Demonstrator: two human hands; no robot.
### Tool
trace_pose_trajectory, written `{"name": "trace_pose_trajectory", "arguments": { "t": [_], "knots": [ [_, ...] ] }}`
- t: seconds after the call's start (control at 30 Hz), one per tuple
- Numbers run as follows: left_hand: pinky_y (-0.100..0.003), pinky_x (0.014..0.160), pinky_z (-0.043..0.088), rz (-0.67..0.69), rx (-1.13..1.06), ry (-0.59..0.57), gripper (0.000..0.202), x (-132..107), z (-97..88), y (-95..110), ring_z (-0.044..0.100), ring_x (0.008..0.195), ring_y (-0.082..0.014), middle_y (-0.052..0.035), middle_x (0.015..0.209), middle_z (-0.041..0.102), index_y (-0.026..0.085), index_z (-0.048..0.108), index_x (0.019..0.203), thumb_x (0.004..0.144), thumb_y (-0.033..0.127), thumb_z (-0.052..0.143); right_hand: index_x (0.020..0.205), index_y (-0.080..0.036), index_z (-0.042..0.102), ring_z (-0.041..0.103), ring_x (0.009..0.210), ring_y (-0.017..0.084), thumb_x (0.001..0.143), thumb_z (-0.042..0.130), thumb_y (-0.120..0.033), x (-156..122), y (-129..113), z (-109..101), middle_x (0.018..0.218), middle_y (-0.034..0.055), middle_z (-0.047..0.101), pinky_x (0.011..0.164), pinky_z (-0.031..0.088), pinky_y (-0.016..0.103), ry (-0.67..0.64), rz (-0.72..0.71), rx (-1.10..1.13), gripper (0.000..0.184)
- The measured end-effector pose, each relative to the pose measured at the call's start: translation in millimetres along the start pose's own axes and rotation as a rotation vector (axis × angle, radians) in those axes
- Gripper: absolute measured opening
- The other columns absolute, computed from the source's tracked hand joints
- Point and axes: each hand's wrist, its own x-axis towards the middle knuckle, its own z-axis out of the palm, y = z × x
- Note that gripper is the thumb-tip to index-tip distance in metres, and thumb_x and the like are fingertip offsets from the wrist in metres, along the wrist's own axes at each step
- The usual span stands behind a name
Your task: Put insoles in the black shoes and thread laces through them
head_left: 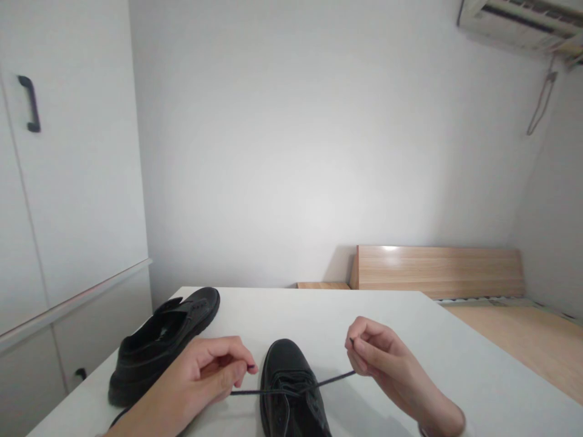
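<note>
A black lace-up shoe (286,358) rests on the white table, toe pointing away from me, its lower part cut off by the frame's bottom edge. From its eyelets a dark shoelace (336,379) stretches out to both sides. My left hand (214,370), left of the shoe, pinches one end of the lace between thumb and fingers. Right of the shoe and slightly higher, my right hand (380,358) grips the other end, a dark tip poking out at the fingertips. Both lace ends look taut and lifted off the table.
Another black shoe (157,349) stands at the left of the white table (396,315), partly behind my left forearm. A white cabinet (77,182) borders the left side. Beyond the table are a wooden headboard (437,270) and a bare bed base (523,340). An air conditioner (514,24) hangs upper right.
</note>
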Motion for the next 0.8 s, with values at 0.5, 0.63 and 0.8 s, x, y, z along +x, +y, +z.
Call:
{"name": "trace_pose_trajectory", "arguments": {
  "t": [0.5,0.63,0.8],
  "knots": [
    [-0.015,0.056,0.037,0.12,0.646,-0.089,0.018,1.1,41.7,-0.2,0.052,0.059,-0.0078,0.0026,0.071,0.064,0.017,0.07,0.076,0.072,0.003,0.059,0.08,-0.017,0.064,0.057,0.074,0.016,0.081,0.06,-0.012,-13.1,-2.9,34.9,0.078,0.002,0.063,0.072,0.047,0.028,-0.19,0.095,-0.915,0.007],
    [-0.016,0.06,0.042,0.281,0.639,-0.042,0.02,2.0,47.4,-14.3,0.057,0.065,-0.0101,0.0004,0.078,0.065,0.019,0.069,0.08,0.075,0.004,0.057,0.078,-0.019,0.065,0.061,0.087,0.019,0.084,0.061,-0.01,-10.9,-2.0,37.3,0.09,0.005,0.065,0.082,0.049,0.033,-0.227,-0.114,-0.882,0.012],
    [-0.025,0.074,0.047,0.543,0.721,0.052,0.015,5.7,45.0,-28.5,0.058,0.085,-0.0189,-0.0041,0.086,0.064,0.024,0.072,0.076,0.086,0.018,0.062,0.075,-0.022,0.072,0.064,0.079,0.019,0.087,0.068,-0.015,-10.3,5.4,33.3,0.08,0.0036,0.068,0.075,0.051,0.031,-0.233,-0.169,-0.882,0.014]
  ]
}}
